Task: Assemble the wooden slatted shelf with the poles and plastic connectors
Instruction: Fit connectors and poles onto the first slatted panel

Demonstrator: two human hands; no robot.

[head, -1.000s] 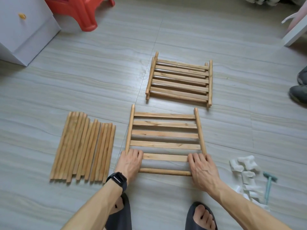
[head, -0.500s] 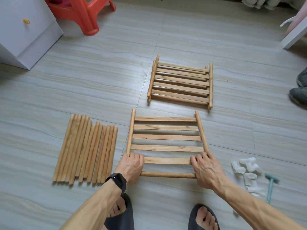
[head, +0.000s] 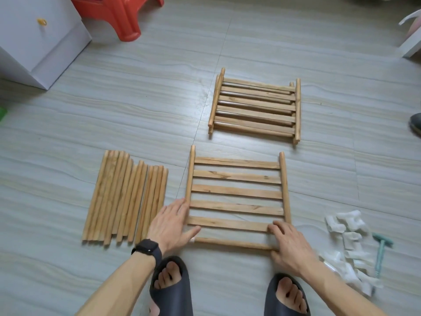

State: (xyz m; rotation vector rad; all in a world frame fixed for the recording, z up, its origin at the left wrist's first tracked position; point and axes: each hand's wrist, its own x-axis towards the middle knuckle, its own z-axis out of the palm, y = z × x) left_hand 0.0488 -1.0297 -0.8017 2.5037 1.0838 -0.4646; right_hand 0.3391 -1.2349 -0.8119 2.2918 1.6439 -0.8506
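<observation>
A wooden slatted panel (head: pixel 237 192) lies flat on the floor in front of me, with a round pole (head: pixel 232 243) along its near edge. My left hand (head: pixel 169 224) lies with straight fingers against the panel's left rail, thumb pointing at a white connector (head: pixel 193 240) on the near left corner. My right hand (head: pixel 288 245) grips the near right corner, fingers curled over the last slat and thumb under the pole. Loose poles (head: pixel 125 199) lie in a row to the left. White plastic connectors (head: pixel 348 238) are heaped to the right.
A stack of more slatted panels (head: pixel 255 106) lies farther back. A teal tool (head: pixel 381 249) sits beside the connectors. A white cabinet (head: pixel 34 37) and a red stool (head: pixel 118 14) stand at the back left. My slippered feet (head: pixel 170 286) are just below the panel.
My left hand has let go of the near left corner and straightened its fingers along the left rail. My right hand stays curled on the near right corner.
</observation>
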